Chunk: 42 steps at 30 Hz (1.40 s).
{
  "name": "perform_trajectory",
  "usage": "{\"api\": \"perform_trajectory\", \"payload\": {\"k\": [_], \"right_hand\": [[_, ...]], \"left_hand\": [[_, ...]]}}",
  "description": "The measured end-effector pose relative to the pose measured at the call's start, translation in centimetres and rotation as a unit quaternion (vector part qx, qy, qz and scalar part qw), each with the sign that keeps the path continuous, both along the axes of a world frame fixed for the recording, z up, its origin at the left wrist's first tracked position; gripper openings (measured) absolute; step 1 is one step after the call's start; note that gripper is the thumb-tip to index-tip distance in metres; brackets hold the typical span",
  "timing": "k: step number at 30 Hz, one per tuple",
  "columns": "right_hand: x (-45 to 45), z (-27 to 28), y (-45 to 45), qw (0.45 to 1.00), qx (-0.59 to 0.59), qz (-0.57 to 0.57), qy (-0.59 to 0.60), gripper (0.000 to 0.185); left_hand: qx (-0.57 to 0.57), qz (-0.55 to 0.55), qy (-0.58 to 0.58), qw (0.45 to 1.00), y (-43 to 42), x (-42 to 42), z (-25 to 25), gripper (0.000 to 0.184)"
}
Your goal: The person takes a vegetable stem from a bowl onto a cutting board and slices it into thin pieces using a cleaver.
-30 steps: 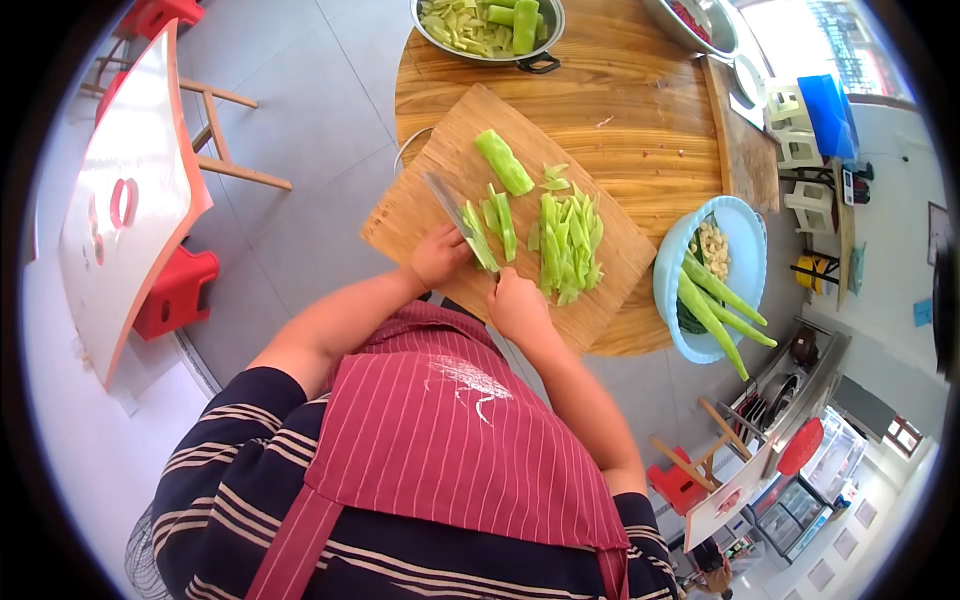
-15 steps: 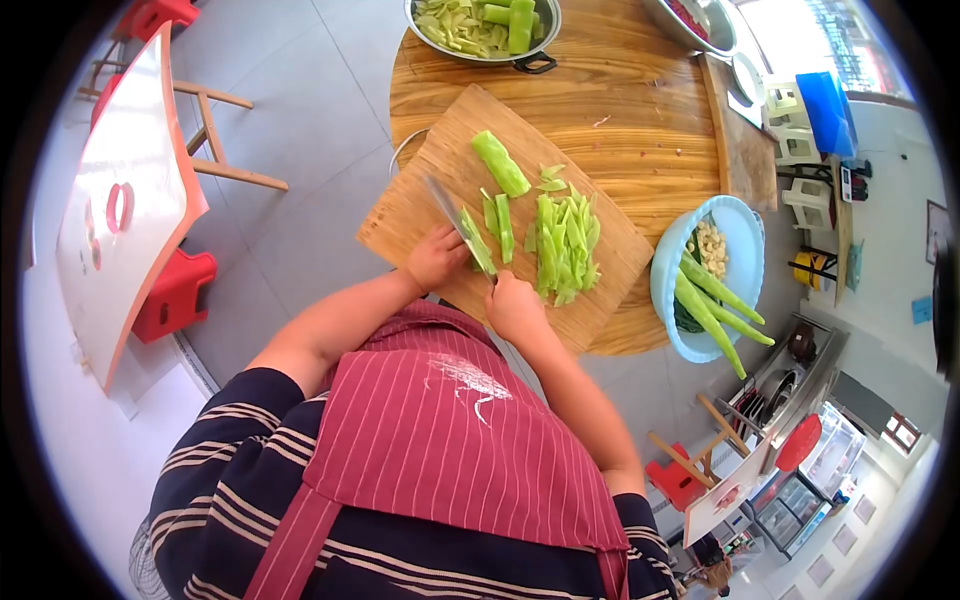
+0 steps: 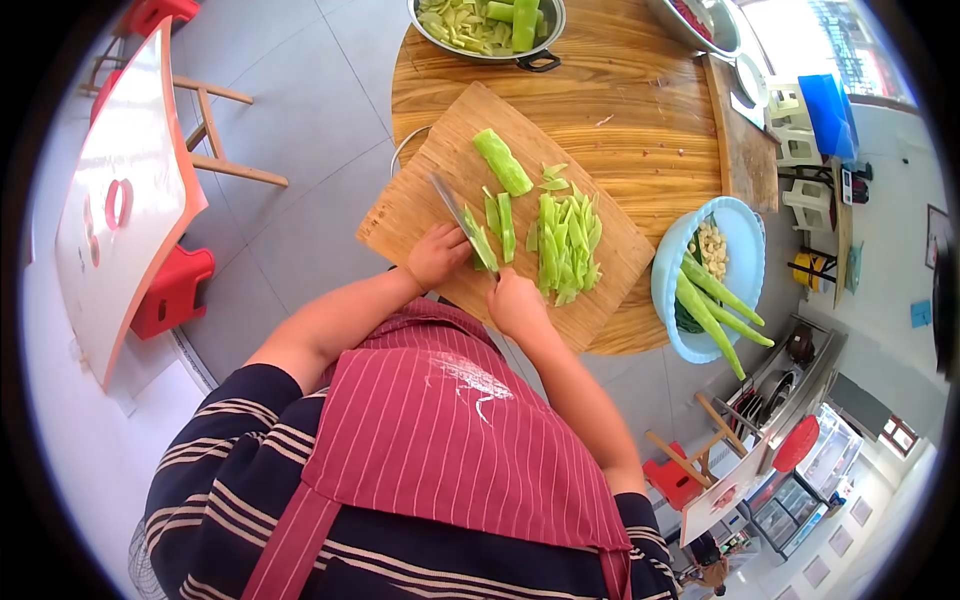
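Note:
My right hand is wrapped round the handle of a knife, whose blade slants up and left over the cutting board. Against the blade's left side, my left hand has its fingers bent together on a green vegetable piece, mostly hidden beneath them. Thin green slices lie along the blade's right side. Just right of them are narrow cut pieces. A thick peeled piece rests higher on the board, and a pile of green slices lies to the right.
A metal pot of green pieces stands at the table's far edge. On the right, a blue basin holds long green vegetables and pale pieces. A metal bowl and a wooden board are at the back right.
The knife blade has shifted and tilted slightly beside my left hand. Both hands stay in nearly the same places, and the piles on the board look unchanged.

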State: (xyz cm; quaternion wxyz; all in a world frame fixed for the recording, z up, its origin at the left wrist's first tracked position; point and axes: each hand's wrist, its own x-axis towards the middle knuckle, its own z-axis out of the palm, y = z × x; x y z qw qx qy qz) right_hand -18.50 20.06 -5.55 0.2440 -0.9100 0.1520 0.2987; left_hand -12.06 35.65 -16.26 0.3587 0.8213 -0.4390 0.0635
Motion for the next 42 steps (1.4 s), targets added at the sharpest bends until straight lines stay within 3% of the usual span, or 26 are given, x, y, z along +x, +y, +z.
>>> {"api": "perform_trajectory", "payload": {"k": [7, 12, 16, 22, 26, 28, 32, 34, 37, 42], "right_hand": [[1.9, -2.2, -1.2, 0.992, 0.068, -0.033, -0.1, 0.027], [-0.5, 1.4, -0.8, 0.999, 0.029, -0.018, -0.037, 0.026], [-1.7, 3.0, 0.1, 0.999, -0.018, 0.005, 0.034, 0.027], [1.0, -2.8, -0.4, 0.997, 0.037, -0.006, -0.068, 0.027], [0.9, -1.0, -1.1, 0.996, 0.046, -0.017, -0.07, 0.026], [-0.2, 2.1, -0.8, 0.999, 0.028, 0.014, -0.009, 0.026], [-1.1, -0.3, -0.1, 1.0, -0.008, 0.012, 0.019, 0.026], [0.1, -1.8, -0.3, 0.998, 0.022, -0.013, -0.056, 0.026], [1.0, -2.4, -0.8, 0.998, 0.032, 0.002, -0.047, 0.028], [-1.6, 1.5, -0.7, 1.0, 0.012, 0.013, 0.0, 0.027]], "left_hand": [[0.005, -0.022, 0.018, 1.0, 0.1, -0.1, 0.8, 0.024], [-0.007, -0.024, 0.048, 0.999, 0.0, -1.1, 0.1, 0.021], [0.009, -0.028, -0.008, 1.0, 0.3, -0.9, -0.2, 0.023], [0.006, -0.022, 0.012, 1.0, -0.1, -0.6, 0.6, 0.024], [-0.006, -0.027, 0.026, 0.999, 0.0, -1.0, 0.5, 0.024], [-0.001, -0.024, 0.018, 1.0, 0.2, -1.3, 0.1, 0.025], [-0.012, -0.017, -0.009, 1.0, 0.0, -1.0, 0.9, 0.026], [-0.006, -0.03, 0.018, 0.999, 0.2, -1.3, 0.4, 0.027], [0.007, -0.049, 0.036, 0.998, 0.5, -1.0, 0.5, 0.028], [-0.01, -0.02, 0.038, 0.999, 0.2, -1.4, 0.6, 0.026]]}}
